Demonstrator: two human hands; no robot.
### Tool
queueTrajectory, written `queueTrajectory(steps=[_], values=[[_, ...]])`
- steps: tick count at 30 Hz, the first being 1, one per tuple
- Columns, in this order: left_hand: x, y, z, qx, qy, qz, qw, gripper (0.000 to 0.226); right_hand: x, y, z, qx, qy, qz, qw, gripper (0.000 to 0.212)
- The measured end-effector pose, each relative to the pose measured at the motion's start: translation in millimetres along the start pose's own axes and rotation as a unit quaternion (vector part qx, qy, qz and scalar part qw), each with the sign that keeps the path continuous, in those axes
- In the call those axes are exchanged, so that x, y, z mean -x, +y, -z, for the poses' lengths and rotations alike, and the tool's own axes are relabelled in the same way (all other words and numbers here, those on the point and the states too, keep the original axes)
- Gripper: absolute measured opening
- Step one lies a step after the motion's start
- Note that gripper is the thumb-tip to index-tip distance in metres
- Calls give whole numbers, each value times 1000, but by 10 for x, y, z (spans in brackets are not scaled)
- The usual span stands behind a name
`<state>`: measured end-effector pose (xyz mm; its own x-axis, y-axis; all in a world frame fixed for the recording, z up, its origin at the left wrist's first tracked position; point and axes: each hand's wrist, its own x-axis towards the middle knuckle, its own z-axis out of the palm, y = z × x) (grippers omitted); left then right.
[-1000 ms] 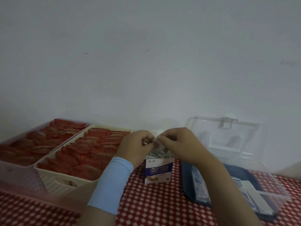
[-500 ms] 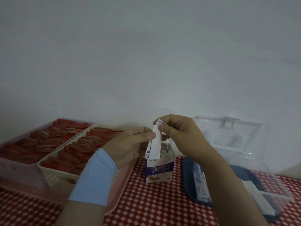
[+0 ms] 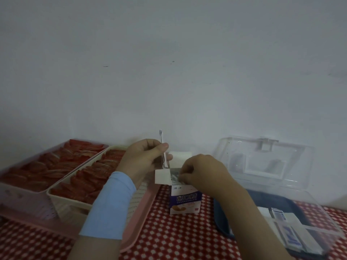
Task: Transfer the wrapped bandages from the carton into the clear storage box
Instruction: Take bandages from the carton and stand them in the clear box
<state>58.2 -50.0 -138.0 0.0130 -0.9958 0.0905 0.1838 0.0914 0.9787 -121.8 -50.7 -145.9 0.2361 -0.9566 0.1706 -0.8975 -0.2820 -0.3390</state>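
Observation:
A small white and purple carton [image 3: 185, 201] stands open on the red checked cloth, its flaps up. My left hand [image 3: 144, 160] pinches a thin wrapped bandage [image 3: 163, 151] upright, just left of and above the carton. At the carton's mouth, the curled fingers of my right hand [image 3: 201, 170] pinch the wrapped bandages [image 3: 175, 178] inside. The clear storage box [image 3: 293, 207] lies to the right with its lid [image 3: 266, 158] raised against the wall. Several white and blue wrapped packets [image 3: 287, 233] lie on its dark blue floor.
A cream basket [image 3: 62, 198] and a clear pink-tinted bin [image 3: 22, 196], both full of red packets, sit on a pink tray [image 3: 139, 220] at the left. A white wall rises right behind everything.
The bandage drawn out of the carton passed from my right hand to my left, which now holds it up. My right hand dropped back to the carton's mouth.

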Motion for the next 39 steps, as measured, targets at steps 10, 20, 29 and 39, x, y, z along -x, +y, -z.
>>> queueTrajectory(steps=[10,20,29,39], values=[[-48,-84,-51,-48,41,-22,998,11,-90,-205,-84,85,-48,5,995,22],[-59,-83,-11,-60,46,-34,997,14,-66,-12,-57,-142,101,17,985,15],[-42,-85,-5,-51,26,-37,998,12,-64,71,-44,-232,86,10,969,16],[2,-77,-135,16,-70,-21,997,14,53,-5,265,-453,222,62,861,16]])
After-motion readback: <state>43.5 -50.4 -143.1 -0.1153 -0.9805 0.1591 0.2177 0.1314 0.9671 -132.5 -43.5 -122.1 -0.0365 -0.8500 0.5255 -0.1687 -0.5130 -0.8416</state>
